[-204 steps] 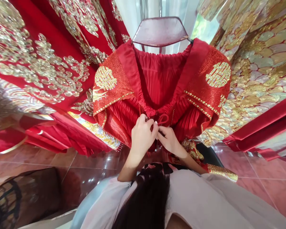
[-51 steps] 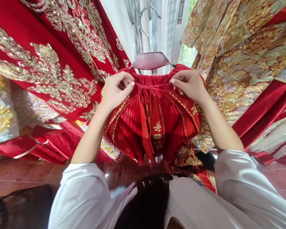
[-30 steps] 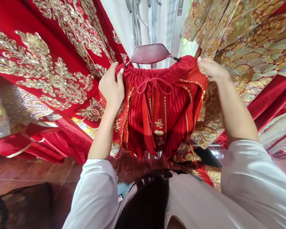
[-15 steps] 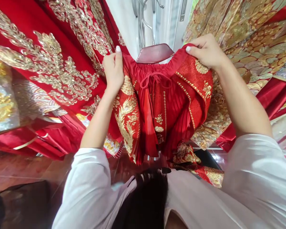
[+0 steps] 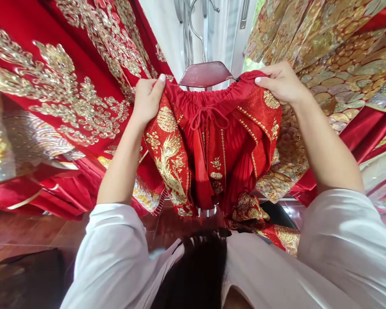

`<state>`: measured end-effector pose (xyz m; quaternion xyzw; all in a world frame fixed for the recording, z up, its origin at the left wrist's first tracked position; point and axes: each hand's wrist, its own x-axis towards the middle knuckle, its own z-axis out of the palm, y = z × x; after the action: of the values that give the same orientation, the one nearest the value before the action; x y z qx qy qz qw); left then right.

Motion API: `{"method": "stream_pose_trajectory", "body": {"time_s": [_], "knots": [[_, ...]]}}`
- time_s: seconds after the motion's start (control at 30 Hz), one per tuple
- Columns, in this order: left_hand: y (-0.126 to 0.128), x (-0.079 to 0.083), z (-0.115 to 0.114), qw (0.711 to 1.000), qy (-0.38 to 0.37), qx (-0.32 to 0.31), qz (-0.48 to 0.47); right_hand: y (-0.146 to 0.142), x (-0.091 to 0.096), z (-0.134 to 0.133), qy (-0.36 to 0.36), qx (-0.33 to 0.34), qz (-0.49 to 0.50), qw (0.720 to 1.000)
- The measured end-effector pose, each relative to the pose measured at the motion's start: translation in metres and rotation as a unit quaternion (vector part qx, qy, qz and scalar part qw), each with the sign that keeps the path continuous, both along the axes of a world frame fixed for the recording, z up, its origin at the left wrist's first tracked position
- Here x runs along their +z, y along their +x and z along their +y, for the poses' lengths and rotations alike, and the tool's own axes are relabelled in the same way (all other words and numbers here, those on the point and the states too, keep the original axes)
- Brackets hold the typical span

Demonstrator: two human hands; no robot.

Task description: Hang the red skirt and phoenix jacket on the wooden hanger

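Note:
A red skirt (image 5: 170, 159) with gold embroidery and a gathered waistband hangs between my hands. My left hand (image 5: 148, 99) is closed on the left end of the waistband, thumb on top. At the opposite end, my right hand (image 5: 281, 83) pinches the waistband, thumb toward me. A red cord (image 5: 209, 116) is tied in a bow at the middle of the waist. Just behind the waistband stands a dark red hanger (image 5: 206, 74) with a metal hook. A dark clip shows at the hanger's right end, near the waistband. The hanger's lower part is hidden behind the cloth.
Red garments with beaded gold patterns (image 5: 73, 98) hang on the left. A gold scale-patterned garment (image 5: 324, 56) hangs on the right. Below the skirt, more red and gold cloth (image 5: 286, 238) lies near a black object. A dark bag-like object (image 5: 25, 274) sits at lower left.
Both hands have come slightly lower with the waistband, and it is drawn wider. More of the hanger's right end and its clip shows. My grip stays on both ends.

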<state>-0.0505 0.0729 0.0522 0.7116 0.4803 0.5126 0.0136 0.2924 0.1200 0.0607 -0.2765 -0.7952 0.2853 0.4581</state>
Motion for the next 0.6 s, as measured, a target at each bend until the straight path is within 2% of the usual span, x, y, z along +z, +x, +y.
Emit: {"method": "stream_pose_trajectory", "body": {"time_s": [0.07, 0.13, 0.2, 0.27, 0.33, 0.43, 0.5, 0.6], "knots": [[-0.004, -0.006, 0.008, 0.996, 0.050, -0.006, -0.070, -0.001, -0.005, 0.001, 0.009, 0.005, 0.039, 0.999], [-0.011, -0.010, 0.012, 0.994, 0.058, -0.039, -0.087, 0.001, -0.011, 0.002, -0.024, 0.008, 0.054, 0.998], [-0.018, -0.011, 0.012, 0.994, 0.024, -0.084, -0.066, 0.004, -0.017, 0.001, -0.064, 0.000, 0.048, 0.997], [-0.022, -0.010, 0.008, 0.994, -0.024, -0.106, -0.030, 0.007, -0.023, -0.002, -0.073, -0.025, 0.027, 0.997], [-0.023, -0.008, 0.001, 0.994, -0.057, -0.089, 0.018, 0.010, -0.028, -0.007, -0.059, -0.053, 0.013, 0.997], [-0.017, -0.002, -0.009, 0.992, -0.077, -0.016, 0.096, 0.011, -0.033, -0.015, -0.008, -0.081, -0.002, 0.997], [-0.011, 0.004, -0.012, 0.984, -0.122, 0.029, 0.123, 0.012, -0.033, -0.021, 0.032, -0.099, -0.018, 0.994], [-0.007, 0.012, -0.009, 0.973, -0.206, 0.022, 0.100, 0.016, -0.034, -0.027, 0.070, -0.128, -0.045, 0.988]]}}
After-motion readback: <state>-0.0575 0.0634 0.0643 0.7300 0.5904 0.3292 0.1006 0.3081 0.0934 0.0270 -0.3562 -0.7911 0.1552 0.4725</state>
